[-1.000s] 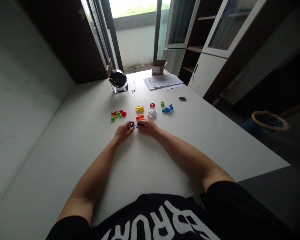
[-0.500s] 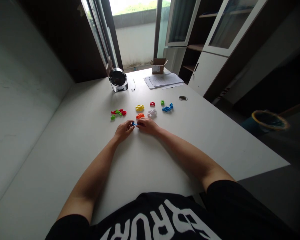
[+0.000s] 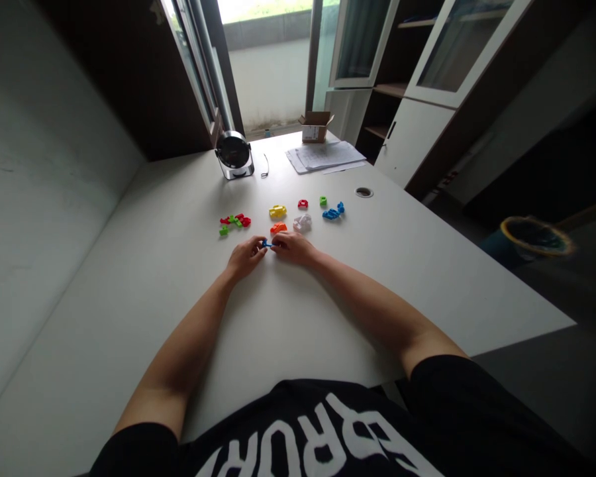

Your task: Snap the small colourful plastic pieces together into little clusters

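My left hand (image 3: 246, 257) and my right hand (image 3: 293, 248) meet over the white table, both closed on one small blue plastic piece (image 3: 267, 244). Fingers cover its ends, so its full shape is hidden. Just beyond my right hand lie an orange piece (image 3: 279, 228) and a whitish piece (image 3: 302, 222). Farther back are a yellow piece (image 3: 277, 211) and a small red piece (image 3: 302, 203). A group of red and green pieces (image 3: 236, 220) lies to the left, past my left hand. Over to the right sit more blue pieces (image 3: 334, 212) and a green one (image 3: 323, 200).
A round black device on a metal stand (image 3: 234, 156) stands at the table's back left. Papers (image 3: 328, 158) and an open cardboard box (image 3: 316, 127) occupy the back right, near a cable hole (image 3: 364, 192). A bin (image 3: 531, 238) stands beyond the table's right edge (image 3: 501, 268).
The view has tilted slightly, so everything appears a little higher. Both hands keep the blue piece in almost the same place; the other pieces have not moved.
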`<state>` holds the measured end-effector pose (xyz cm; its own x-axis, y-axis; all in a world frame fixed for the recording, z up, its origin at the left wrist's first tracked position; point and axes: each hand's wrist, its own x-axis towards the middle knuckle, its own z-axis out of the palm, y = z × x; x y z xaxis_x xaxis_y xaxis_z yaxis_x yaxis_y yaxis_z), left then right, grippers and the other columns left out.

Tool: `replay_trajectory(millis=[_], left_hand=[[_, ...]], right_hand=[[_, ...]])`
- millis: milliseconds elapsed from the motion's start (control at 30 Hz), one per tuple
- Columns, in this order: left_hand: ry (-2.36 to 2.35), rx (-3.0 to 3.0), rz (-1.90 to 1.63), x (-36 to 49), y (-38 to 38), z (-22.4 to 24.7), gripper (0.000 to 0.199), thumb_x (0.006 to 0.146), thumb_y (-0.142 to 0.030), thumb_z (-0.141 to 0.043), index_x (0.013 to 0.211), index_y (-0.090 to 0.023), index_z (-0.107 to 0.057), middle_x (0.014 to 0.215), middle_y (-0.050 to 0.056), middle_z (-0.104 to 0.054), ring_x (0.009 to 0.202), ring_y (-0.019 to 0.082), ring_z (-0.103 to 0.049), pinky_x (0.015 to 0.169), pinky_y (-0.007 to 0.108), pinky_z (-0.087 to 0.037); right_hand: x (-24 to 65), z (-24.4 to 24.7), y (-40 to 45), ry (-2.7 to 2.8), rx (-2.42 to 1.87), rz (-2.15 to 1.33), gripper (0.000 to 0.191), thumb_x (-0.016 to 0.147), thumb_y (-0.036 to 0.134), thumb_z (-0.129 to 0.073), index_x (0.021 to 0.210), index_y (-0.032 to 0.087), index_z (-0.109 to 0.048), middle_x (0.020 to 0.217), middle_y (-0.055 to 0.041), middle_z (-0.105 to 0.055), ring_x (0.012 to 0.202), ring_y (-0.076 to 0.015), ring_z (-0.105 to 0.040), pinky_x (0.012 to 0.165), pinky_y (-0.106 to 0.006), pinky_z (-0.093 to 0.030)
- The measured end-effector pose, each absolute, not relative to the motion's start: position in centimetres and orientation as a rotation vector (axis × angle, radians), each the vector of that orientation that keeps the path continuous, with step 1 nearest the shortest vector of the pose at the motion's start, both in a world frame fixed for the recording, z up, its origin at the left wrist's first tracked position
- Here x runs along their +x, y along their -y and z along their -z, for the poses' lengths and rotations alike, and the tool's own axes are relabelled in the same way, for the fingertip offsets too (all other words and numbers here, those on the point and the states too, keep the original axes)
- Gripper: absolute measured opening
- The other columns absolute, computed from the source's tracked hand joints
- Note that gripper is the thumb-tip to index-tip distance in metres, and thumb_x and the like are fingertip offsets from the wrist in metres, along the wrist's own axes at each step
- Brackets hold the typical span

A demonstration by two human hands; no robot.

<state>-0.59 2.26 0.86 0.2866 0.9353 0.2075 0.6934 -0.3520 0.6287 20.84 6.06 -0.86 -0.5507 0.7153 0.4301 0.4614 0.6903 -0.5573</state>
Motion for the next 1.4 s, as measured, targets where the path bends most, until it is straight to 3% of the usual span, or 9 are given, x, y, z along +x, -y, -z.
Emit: replay_trajectory(millis=[1400], left_hand=[[-1.472,2.133,-0.767,-0.5,-2.05,-1.18,0.033,0.088,-0.036,-0.055,0.118,-0.023,-0.062,0.087,0.001,-0.069,0.071,0.014,-0.061,0.07,0.025,-0.047]], right_hand=[[20.89,0.82,-5.98,2.248,-0.917,-0.562,0.018,0.089,0.034,-0.06,0.093,0.018,-0.066,0.085,-0.0042,-0.063,0.07,-0.0148,-0.05,0.065,-0.026,-0.036]])
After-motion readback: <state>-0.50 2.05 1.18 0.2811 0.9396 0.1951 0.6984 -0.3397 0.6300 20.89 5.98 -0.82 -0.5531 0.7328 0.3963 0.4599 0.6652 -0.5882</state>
